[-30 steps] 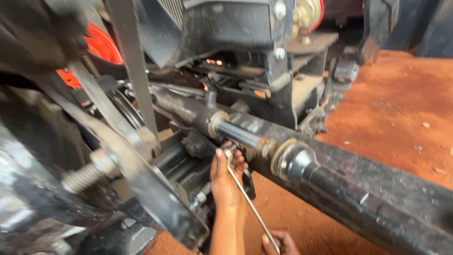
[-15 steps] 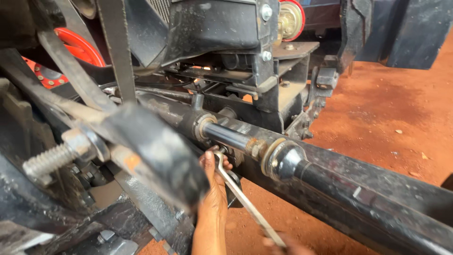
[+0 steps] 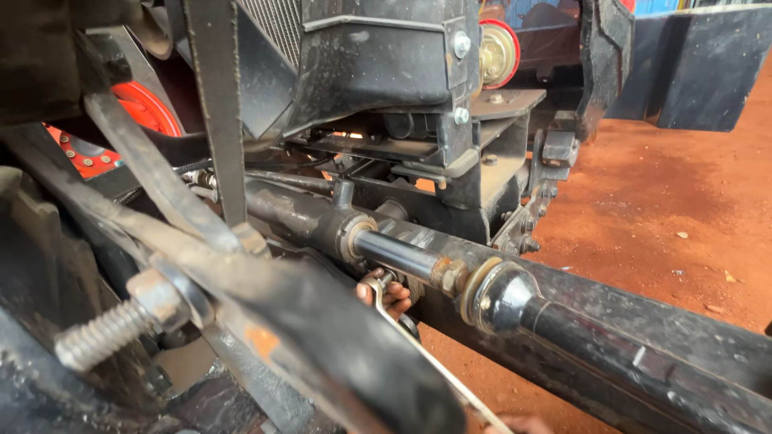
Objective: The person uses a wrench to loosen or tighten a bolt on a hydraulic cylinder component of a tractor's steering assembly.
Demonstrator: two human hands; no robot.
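Observation:
A long silvery spanner slants from under the steering cylinder's shiny rod down to the bottom edge. My left hand shows only its fingers, curled at the spanner's head beside a fitting under the rod. The rest of that hand and its forearm are hidden behind a dark, rust-spotted bar in the foreground. My right hand is a sliver at the bottom edge, at the spanner's lower end. A brass-coloured nut and a rounded black joint sit just right of the hands.
A thick black axle beam runs to the lower right. A threaded bolt with a nut sticks out at the lower left. Above are a radiator housing, red wheel hubs and a black tyre. Red earth lies at the right.
The view has shifted lower and closer, so the foreground bar now hides my left forearm. Both hands stay on the spanner, whose head has stayed under the rod.

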